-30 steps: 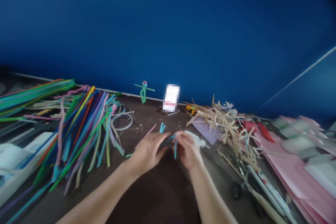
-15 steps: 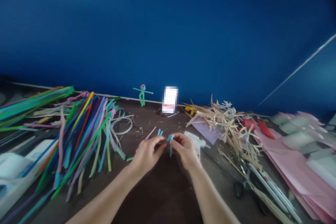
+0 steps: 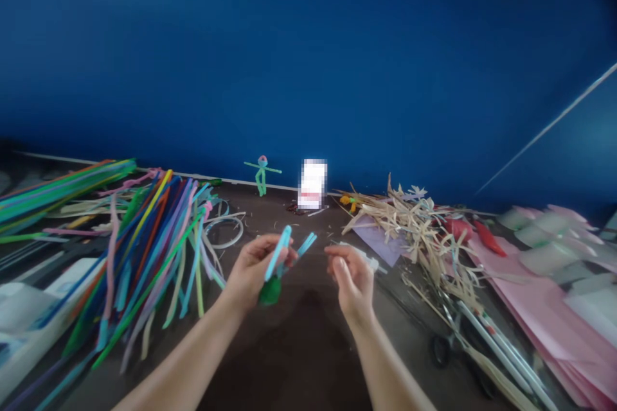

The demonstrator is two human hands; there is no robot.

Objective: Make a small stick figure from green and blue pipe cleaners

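My left hand [image 3: 255, 266] is closed around a bent light-blue pipe cleaner piece [image 3: 278, 254]. One blue length stands up in front of the fingers, and a pair of short blue ends [image 3: 307, 243] pokes out to the right. A dark green part [image 3: 270, 291] hangs below the fingers; how it joins the blue is hidden. To the right, my right hand [image 3: 353, 273] is apart from the piece, fingers loosely curled, thumb away from the fingertips, nothing visible in them. Beyond the hands, a small green pipe cleaner figure [image 3: 261, 177] with outstretched arms stands near the wall.
Many coloured pipe cleaners [image 3: 144, 250] lie on the left, beside a clear ring [image 3: 224, 232]. A pixelated bright screen [image 3: 313, 183] stands at the back. Rightward are dried straw-like strips [image 3: 405, 215], scissors [image 3: 441, 350], pink sheets [image 3: 540, 327] and a white tool [image 3: 369, 259], partly hidden.
The hands, together at the blue piece before, are now apart. My left hand has turned and shifted left with it, showing the green part; my right hand has let go and moved slightly right.
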